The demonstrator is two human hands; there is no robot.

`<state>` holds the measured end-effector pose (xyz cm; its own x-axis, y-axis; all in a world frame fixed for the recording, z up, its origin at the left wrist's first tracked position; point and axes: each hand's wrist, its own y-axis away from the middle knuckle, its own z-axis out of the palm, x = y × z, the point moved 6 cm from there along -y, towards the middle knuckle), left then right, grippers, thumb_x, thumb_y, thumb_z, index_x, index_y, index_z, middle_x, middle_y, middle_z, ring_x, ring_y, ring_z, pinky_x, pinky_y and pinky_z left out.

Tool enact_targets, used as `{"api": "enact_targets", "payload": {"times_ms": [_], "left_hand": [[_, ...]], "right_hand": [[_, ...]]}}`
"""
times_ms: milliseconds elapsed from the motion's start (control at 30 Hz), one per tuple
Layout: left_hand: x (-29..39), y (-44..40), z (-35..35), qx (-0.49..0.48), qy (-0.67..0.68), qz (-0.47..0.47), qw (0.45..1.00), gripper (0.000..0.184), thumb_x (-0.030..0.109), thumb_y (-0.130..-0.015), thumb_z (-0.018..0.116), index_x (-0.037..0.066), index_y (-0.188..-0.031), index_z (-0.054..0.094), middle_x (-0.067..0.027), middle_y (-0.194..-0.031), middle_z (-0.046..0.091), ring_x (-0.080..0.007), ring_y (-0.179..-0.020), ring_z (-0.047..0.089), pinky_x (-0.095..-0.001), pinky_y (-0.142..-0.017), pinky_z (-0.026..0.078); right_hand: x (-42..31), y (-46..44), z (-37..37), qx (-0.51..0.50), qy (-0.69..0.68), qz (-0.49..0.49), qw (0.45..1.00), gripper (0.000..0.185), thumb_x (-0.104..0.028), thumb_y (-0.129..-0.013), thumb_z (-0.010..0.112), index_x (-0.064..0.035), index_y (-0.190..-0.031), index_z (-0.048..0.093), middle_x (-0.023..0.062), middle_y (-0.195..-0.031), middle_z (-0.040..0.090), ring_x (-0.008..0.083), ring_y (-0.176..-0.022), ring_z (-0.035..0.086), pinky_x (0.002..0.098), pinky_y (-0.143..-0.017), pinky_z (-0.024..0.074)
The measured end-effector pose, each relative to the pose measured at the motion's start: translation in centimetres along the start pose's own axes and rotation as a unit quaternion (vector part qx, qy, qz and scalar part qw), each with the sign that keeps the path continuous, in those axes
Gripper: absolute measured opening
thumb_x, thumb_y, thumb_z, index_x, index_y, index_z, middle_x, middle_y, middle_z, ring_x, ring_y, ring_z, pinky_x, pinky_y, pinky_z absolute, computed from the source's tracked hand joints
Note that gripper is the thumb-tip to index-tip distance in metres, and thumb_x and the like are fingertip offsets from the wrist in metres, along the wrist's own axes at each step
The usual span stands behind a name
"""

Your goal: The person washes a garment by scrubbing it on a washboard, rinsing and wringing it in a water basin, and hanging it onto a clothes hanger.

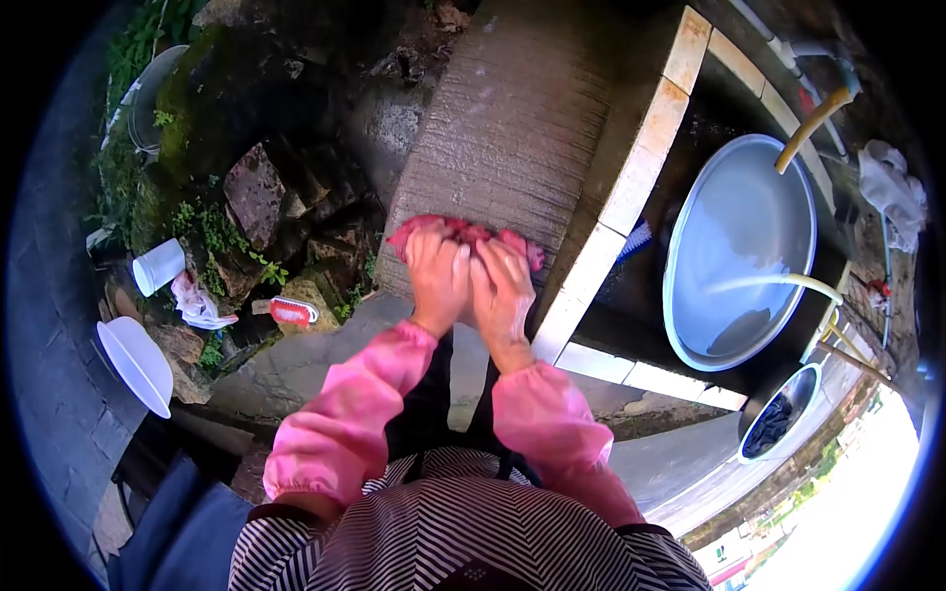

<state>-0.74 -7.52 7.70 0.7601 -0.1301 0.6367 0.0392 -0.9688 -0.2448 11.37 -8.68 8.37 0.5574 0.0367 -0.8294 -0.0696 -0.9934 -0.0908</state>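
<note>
A bunched, wet-looking red cloth [522,245] lies across the lower end of a ridged stone slab [503,128]. My left hand [437,271] is closed on its left part, and my right hand [502,295] grips it just to the right. Both hands are side by side, thumbs close together, pressing the cloth onto the slab. Some of the cloth is hidden beneath my fingers. Pink sleeve covers reach from my wrists up my forearms.
Right of the slab, a tiled edge [631,187] borders a large basin of water [739,256] with a hose running in. A smaller basin [811,384] holds dark cloth. At left are rocks, a red brush [293,312], a white cup [159,267] and a white basin [135,365].
</note>
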Motion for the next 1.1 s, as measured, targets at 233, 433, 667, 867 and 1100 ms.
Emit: {"api": "enact_targets", "payload": {"times_ms": [233,433,667,867,1100], "left_hand": [[-4.9,-9.9,6.7,-0.068,-0.087,0.009,0.994,0.014,0.018,-0.083,0.062,0.006,-0.076,0.063,-0.0147,-0.089,0.055,-0.0351,-0.087,0.051,-0.0476,-0.077,0.040],[-1.9,-5.5,3.1,-0.088,-0.100,-0.075,0.988,0.023,0.025,-0.088,0.060,0.005,-0.077,0.064,-0.0141,-0.089,0.055,-0.0337,-0.091,0.051,-0.0473,-0.081,0.038],[-3.9,-2.7,4.1,-0.070,-0.058,0.041,0.995,0.012,0.016,-0.079,0.064,0.006,-0.074,0.059,-0.0128,-0.085,0.053,-0.0339,-0.085,0.052,-0.0457,-0.078,0.040],[-3.3,-9.9,5.2,-0.035,-0.198,-0.002,0.980,0.024,0.029,-0.087,0.059,0.008,-0.077,0.064,-0.0134,-0.088,0.055,-0.0333,-0.093,0.049,-0.0483,-0.079,0.036],[0.0,0.8,0.5,-0.016,-0.020,0.013,1.000,0.012,0.013,-0.080,0.065,0.004,-0.076,0.058,-0.0123,-0.083,0.053,-0.0319,-0.083,0.051,-0.0447,-0.075,0.039]], "right_hand": [[5.3,-10.8,5.8,0.010,0.008,0.024,1.000,0.011,-0.011,-0.088,0.063,-0.0006,-0.089,0.065,0.0167,-0.085,0.064,0.0346,-0.079,0.061,0.0420,-0.071,0.0497],[2.1,-5.1,0.8,0.023,0.032,-0.016,0.999,0.024,-0.011,-0.085,0.069,0.0015,-0.106,0.068,0.0180,-0.104,0.067,0.0341,-0.100,0.063,0.0407,-0.090,0.0497],[3.0,-4.0,4.0,0.082,-0.007,-0.032,0.996,0.007,-0.007,-0.084,0.068,-0.0018,-0.080,0.065,0.0119,-0.084,0.064,0.0314,-0.079,0.061,0.0403,-0.072,0.0499],[4.5,-10.4,4.3,0.039,0.038,-0.014,0.998,0.017,-0.016,-0.090,0.063,-0.0017,-0.097,0.070,0.0168,-0.088,0.066,0.0343,-0.082,0.064,0.0420,-0.071,0.0504],[0.5,1.3,0.8,0.031,0.009,0.009,0.999,0.014,-0.005,-0.083,0.068,0.0002,-0.096,0.070,0.0122,-0.098,0.067,0.0318,-0.099,0.063,0.0412,-0.091,0.0499]]}}
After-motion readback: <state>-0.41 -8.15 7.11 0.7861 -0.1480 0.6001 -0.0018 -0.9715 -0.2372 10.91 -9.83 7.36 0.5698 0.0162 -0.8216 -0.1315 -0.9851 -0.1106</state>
